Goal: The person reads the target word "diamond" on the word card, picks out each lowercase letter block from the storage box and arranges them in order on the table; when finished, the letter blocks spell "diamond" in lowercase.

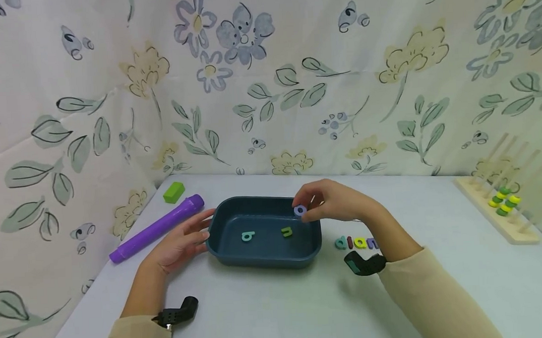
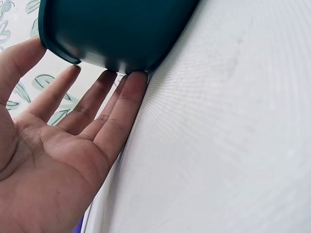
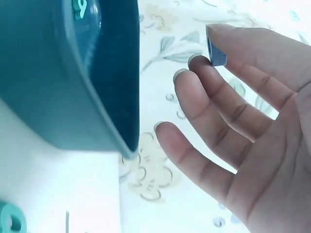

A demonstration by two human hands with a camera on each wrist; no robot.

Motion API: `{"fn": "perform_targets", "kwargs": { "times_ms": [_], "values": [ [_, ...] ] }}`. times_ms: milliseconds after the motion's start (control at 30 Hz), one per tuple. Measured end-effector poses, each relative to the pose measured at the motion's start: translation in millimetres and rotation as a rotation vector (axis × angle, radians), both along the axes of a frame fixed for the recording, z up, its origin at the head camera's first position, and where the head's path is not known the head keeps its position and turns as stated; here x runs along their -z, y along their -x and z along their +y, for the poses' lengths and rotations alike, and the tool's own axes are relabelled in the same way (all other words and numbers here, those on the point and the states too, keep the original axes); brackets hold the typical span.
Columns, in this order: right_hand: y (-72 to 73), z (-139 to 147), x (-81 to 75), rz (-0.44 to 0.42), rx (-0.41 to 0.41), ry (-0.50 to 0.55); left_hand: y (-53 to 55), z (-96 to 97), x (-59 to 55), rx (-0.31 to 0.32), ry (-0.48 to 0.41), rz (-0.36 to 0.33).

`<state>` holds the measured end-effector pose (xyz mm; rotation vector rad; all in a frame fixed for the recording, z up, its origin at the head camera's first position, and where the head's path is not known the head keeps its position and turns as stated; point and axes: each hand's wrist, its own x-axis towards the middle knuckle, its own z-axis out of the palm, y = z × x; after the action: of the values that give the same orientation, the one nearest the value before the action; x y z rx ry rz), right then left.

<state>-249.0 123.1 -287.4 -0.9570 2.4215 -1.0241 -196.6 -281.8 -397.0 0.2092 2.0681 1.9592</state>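
Observation:
My right hand (image 1: 331,201) pinches a small blue-purple ring-shaped letter (image 1: 300,210) between thumb and fingertip, above the right end of a dark teal tray (image 1: 266,262). In the right wrist view that letter (image 3: 217,54) shows edge-on, and the other fingers are spread loosely. A teal letter (image 1: 247,236) and a green letter (image 1: 286,232) lie apart on the tray's floor. At the tray's left end, my left hand (image 1: 183,243) touches the outer wall with extended fingertips. The left wrist view shows its thumb up by the rim.
Right of the tray lies a row of letters: teal (image 1: 340,242), red (image 1: 350,242), yellow (image 1: 360,243) and purple (image 1: 372,243), partly behind my wrist. A purple tube (image 1: 157,228) and green block (image 1: 174,192) lie at left. A wooden peg stand (image 1: 495,209) with coloured beads stands far right.

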Motion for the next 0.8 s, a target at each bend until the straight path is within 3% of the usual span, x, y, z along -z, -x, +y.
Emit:
{"fn": "perform_targets", "kwargs": {
  "times_ms": [467,800],
  "values": [
    [-28.8,56,4.6,0.053,0.121,0.007,-2.3,0.4,-2.2,-0.001,-0.006,0.019],
    [-40.9,92,10.7,0.059,0.187,0.024,-0.9,0.5,0.8,0.005,-0.013,0.015]
  ]
}}
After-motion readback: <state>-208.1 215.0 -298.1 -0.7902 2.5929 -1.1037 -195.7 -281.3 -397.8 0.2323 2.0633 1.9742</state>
